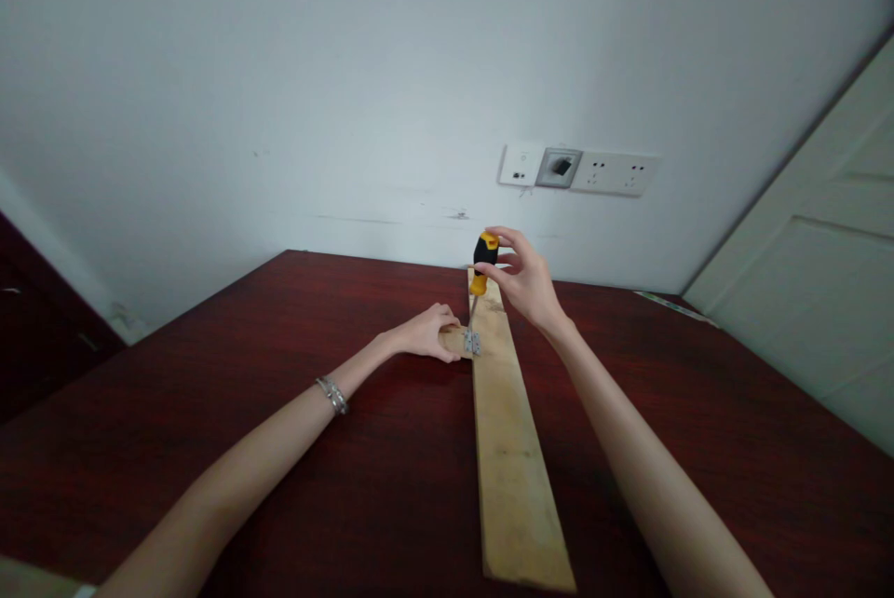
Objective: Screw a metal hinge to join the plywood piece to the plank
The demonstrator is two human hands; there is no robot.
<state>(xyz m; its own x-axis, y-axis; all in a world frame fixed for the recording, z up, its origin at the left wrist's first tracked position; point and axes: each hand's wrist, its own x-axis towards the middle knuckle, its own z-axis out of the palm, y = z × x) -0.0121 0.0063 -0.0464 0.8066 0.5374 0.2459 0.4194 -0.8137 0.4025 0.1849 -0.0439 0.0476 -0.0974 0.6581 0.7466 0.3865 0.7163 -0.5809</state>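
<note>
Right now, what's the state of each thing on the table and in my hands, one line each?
Yellow-and-black-handled screwdriver: upright, tip on the hinge, gripped by right hand.
Small silver metal hinge: flat, where block meets plank.
Long pale wooden plank: lying flat on dark red wooden table.
Small wooden block: against the plank's left edge, held by left hand.

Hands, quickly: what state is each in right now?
Left hand: closed on the block beside the hinge.
Right hand: closed on the screwdriver, upright over the hinge.
</note>
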